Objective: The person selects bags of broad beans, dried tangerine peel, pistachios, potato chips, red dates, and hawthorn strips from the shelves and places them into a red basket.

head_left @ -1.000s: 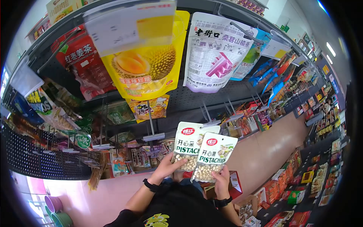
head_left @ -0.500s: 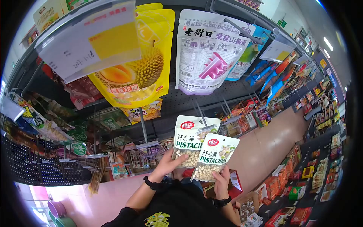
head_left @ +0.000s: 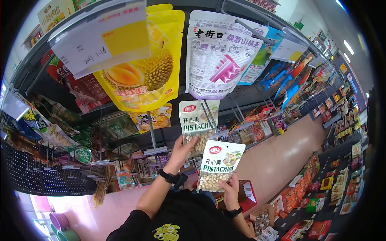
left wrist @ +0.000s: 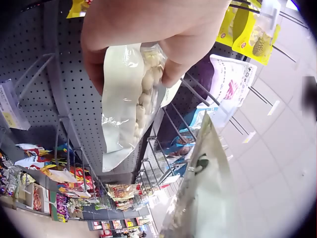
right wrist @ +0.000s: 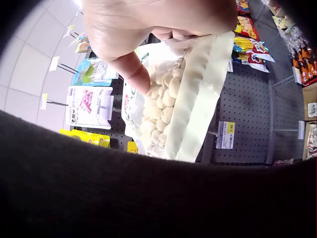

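My left hand point(head_left: 181, 152) grips a white and clear pistachio bag point(head_left: 198, 120) by its lower left side, its top beside a metal shelf hook point(head_left: 211, 114). Lower and to the right, my right hand point(head_left: 231, 191) pinches a second pistachio bag point(head_left: 219, 164) at its lower right corner. In the left wrist view the left hand point(left wrist: 148, 29) has fingers and thumb around the first bag point(left wrist: 124, 109). The right wrist view shows the right hand point(right wrist: 148, 29) with its thumb on the nuts' window of its bag point(right wrist: 163, 99).
Above hang a yellow durian bag point(head_left: 157, 60) and a white and purple bag point(head_left: 217, 56), with a price tag point(head_left: 100, 40) at the left. Empty hooks stick out below. Cartons point(head_left: 263, 217) and packets stand at the lower right, beside a pink floor point(head_left: 277, 160).
My left hand has raised its bag up and slightly left, toward the hook. The right hand's bag has shifted a little left, and the two bags overlap less.
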The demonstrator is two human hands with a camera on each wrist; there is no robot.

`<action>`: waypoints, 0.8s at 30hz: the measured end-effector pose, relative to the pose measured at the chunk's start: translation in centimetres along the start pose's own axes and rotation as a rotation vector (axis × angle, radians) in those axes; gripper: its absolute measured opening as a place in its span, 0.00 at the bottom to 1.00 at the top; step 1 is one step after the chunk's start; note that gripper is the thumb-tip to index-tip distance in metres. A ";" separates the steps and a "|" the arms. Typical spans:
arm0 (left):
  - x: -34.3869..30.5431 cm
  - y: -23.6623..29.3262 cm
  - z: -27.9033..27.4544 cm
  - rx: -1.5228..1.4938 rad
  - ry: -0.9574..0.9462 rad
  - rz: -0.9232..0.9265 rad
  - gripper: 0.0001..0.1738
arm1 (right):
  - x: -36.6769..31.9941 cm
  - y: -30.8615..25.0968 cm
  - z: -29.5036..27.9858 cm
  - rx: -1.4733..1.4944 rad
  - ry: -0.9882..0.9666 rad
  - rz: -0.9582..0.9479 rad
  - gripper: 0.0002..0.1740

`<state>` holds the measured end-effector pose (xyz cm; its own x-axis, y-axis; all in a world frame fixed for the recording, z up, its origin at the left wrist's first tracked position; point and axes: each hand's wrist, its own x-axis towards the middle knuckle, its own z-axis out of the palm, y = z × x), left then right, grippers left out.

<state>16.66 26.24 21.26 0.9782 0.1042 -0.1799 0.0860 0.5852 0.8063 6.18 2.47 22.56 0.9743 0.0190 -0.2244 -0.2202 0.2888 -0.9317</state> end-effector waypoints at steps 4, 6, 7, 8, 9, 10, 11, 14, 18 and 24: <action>2.6 -0.5 -0.7 0.077 0.063 0.066 0.22 | -0.2 0.5 -0.2 -0.030 -0.011 0.005 0.25; 2.7 -0.4 -1.0 0.144 0.057 0.086 0.22 | -0.2 0.6 -0.2 -0.019 -0.022 0.015 0.25; 2.6 -0.5 -1.2 0.210 0.056 0.101 0.21 | -0.3 0.4 -0.1 -0.010 -0.032 0.033 0.25; 2.6 -0.9 -1.7 0.244 0.055 0.115 0.22 | -0.4 0.2 0.1 -0.008 -0.030 0.030 0.25; 2.6 -1.3 -2.2 0.246 0.051 0.114 0.22 | -0.5 -0.2 0.3 -0.008 -0.039 0.059 0.25; 2.4 -1.6 -2.7 0.323 0.061 0.140 0.23 | -0.6 -0.5 0.4 -0.008 -0.046 0.089 0.25; 2.1 -2.0 -3.3 0.399 0.073 0.165 0.24 | -0.5 -0.4 0.4 -0.005 -0.043 0.090 0.25; -0.2 -2.7 -4.8 0.462 0.143 0.163 0.29 | 0.2 0.3 0.3 0.006 -0.084 0.110 0.25; -3.4 -3.7 -6.7 0.384 0.135 0.062 0.30 | 1.3 0.3 0.9 -0.029 -0.160 0.047 0.26; -9.8 -0.3 -4.5 0.054 -0.149 -0.327 0.27 | 2.6 -0.2 2.3 -0.049 -0.183 -0.026 0.23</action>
<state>6.22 28.66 20.20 0.9139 -0.2019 -0.3523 0.4047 0.5242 0.7493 8.90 4.67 22.84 0.9710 0.1874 -0.1484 -0.1924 0.2441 -0.9505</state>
